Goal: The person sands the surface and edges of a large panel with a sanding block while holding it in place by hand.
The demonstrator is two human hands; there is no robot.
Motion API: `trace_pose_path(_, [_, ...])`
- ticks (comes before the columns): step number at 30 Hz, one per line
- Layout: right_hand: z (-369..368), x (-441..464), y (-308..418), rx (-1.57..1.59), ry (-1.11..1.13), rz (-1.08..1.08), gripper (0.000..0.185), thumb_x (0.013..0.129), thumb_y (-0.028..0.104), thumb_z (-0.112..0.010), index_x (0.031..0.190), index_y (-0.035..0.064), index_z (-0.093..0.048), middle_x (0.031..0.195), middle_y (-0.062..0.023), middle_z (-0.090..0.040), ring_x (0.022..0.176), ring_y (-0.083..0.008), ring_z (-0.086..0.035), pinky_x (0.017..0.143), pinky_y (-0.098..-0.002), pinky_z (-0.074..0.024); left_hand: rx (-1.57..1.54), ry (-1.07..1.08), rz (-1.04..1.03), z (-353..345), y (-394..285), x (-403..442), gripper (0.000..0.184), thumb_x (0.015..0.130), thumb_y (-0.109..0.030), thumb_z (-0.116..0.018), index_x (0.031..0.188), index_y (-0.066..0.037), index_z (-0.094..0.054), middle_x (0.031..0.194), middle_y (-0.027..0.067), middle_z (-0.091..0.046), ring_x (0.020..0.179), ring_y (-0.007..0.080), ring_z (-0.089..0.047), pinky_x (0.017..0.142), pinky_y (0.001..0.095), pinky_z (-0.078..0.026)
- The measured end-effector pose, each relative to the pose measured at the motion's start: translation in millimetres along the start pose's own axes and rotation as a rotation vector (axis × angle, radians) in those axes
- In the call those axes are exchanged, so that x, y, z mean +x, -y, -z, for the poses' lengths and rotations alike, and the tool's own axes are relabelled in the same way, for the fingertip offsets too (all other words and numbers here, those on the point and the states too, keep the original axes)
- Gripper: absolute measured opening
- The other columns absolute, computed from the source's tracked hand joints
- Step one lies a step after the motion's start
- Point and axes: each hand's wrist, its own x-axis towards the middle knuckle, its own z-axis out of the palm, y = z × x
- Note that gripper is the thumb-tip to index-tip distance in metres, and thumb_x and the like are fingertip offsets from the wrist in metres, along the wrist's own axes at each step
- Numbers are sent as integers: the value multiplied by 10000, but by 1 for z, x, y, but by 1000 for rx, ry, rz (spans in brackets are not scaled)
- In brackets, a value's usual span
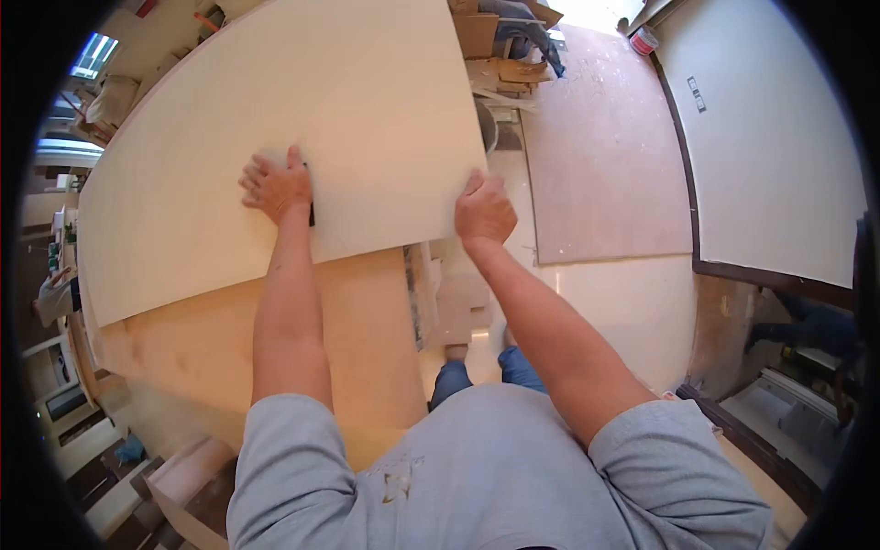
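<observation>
A large pale wooden board (pixel 385 119) lies across a tan panel (pixel 357 312) and overhangs it at the right. My left hand (pixel 277 188) rests flat on the board with its fingers spread, a little blurred. A thin black strip (pixel 312 215) shows beside and partly under that palm; what it belongs to is hidden. At the board's near right corner, my right hand (pixel 486 211) is closed around the edge, its fingertips out of sight below.
A pinkish sheet (pixel 605 147) lies on the floor at the right. Beyond it is a dark-framed white panel (pixel 770 128) with a red-and-white can (pixel 643 41) at its far end. Cardboard pieces (pixel 477 37) sit at the back. Another person's hand (pixel 55 278) shows at the far left.
</observation>
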Motion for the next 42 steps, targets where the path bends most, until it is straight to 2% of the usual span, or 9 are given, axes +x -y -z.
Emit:
trace_pose_path(8, [9,2,-4,155,113,75,404,1047,415,-478,969,27,-559,939,-261,-685,853,-460,-693,747,-568,-536,61,42,88,29,-29,-48,881,1020,-673,-387,1588,-8,-274,1620,289,-309,1515,482,-245,1155,685,-218])
trace_pose_path(11, [10,15,-30,322,432,129,399,1052,394,-484,978,7,-547,985,-289,-663,960,-480,-662,803,-563,-525,-31,-15,19,27,-69,-124,889,1021,-656,-410,1589,11,-265,1618,321,-287,1518,515,-220,1168,705,-186])
trace_pose_path(14, [45,53,-78,462,868,457,385,1051,372,-494,1029,-4,-574,1029,-284,-658,1027,-491,-628,845,-560,-509,-96,-7,-155,45,-150,-200,905,1008,-662,-428,1588,15,-272,1619,328,-280,1510,529,-227,1172,714,-168])
trace_pose_path(16, [51,79,-126,494,879,684,385,1040,372,-511,1049,5,-627,1070,-262,-670,1065,-477,-613,858,-565,-497,-111,-8,-223,54,-202,-207,898,1004,-657,-440,1582,13,-288,1618,318,-292,1504,524,-247,1170,705,-183])
trace_pose_path(18, [82,113,-164,369,1031,548,399,1031,392,-518,1046,27,-679,1112,-265,-672,1049,-468,-624,868,-554,-501,-109,-7,-251,58,-246,-196,876,1002,-642,-461,1572,7,-316,1620,299,-306,1497,508,-276,1166,689,-208])
trace_pose_path(22, [71,192,-297,57,888,554,404,1023,416,-522,1073,59,-703,1116,-252,-687,1037,-465,-654,902,-528,-517,-58,-37,-227,42,-277,-153,862,1009,-635,-451,1575,0,-310,1607,295,-328,1487,515,-287,1139,687,-238])
trace_pose_path(28, [134,287,-371,-195,811,271,465,1001,452,-522,1045,18,-682,1022,-292,-701,1024,-491,-656,897,-551,-512,-92,-23,-92,29,-290,-99,834,1028,-606,-432,1587,-3,-291,1624,290,-306,1496,524,-261,1157,699,-202])
trace_pose_path(36, [74,371,-345,-246,791,472,453,1008,432,-536,1040,3,-679,1024,-288,-696,1001,-493,-651,864,-545,-510,-145,-54,-30,15,-364,2,829,1033,-615,-406,1582,-2,-308,1615,312,-307,1507,520,-243,1162,702,-194])
trace_pose_path(42, [77,419,-147,-130,783,654,407,1000,405,-581,1065,15,-677,1029,-288,-692,1000,-487,-648,853,-538,-511,-194,-92,-22,-8,-417,87,816,1044,-622,-355,1577,-5,-315,1605,327,-316,1504,516,-254,1166,700,-198])
